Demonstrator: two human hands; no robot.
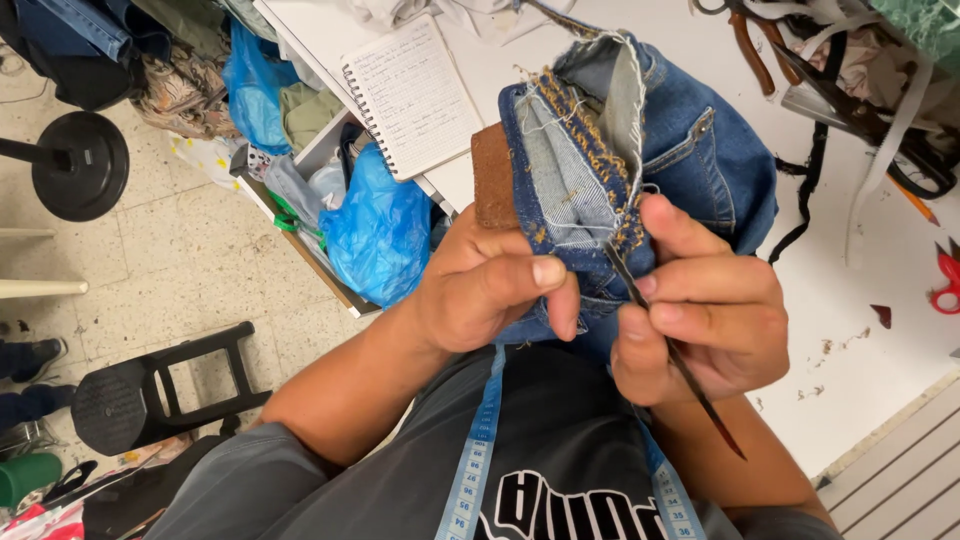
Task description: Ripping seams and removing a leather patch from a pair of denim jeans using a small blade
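I hold a pair of blue jeans (700, 150) up close, waistband turned over so its pale inside and yellow stitching show. A brown leather patch (492, 175) sits at the band's left edge. My left hand (490, 285) grips the denim from the left, thumb pressed on the fold. My right hand (705, 310) pinches a thin dark pointed tool (680, 365), its upper tip against the yellow seam and its lower end sticking down past my palm. A blue tape measure (478, 450) hangs round my neck over my dark shirt.
A white worktable (850, 340) lies behind, with an open spiral notebook (410, 95), dark straps and white bands at the right, and red scissor handles (942, 280). Shelves under it hold blue plastic bags (375, 235). A black stool (150, 390) stands on the tiled floor at left.
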